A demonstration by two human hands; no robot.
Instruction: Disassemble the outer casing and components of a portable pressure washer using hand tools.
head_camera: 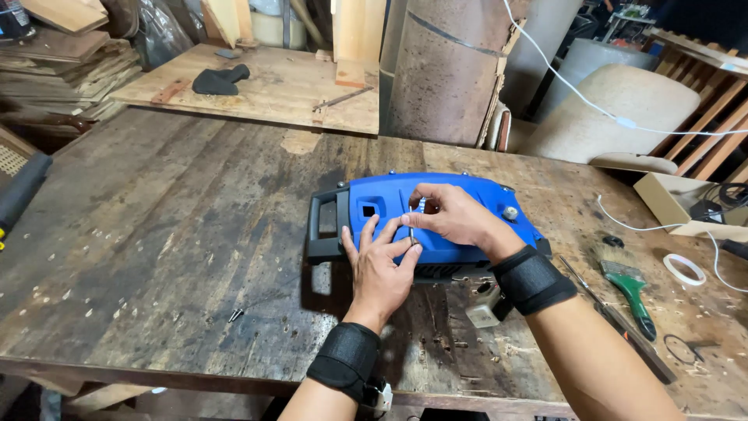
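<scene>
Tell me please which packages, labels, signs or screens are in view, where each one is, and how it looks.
Open cardboard box: right edge of the workbench, behind the green-handled brush; shallow, rectangular, pale beige.
No labels, signs or screens can be made out, not even on the blue tool housing under both hands.

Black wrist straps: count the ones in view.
2: one black wrist strap sits above the left hand, the other above the right hand. None seems hidden.
</scene>
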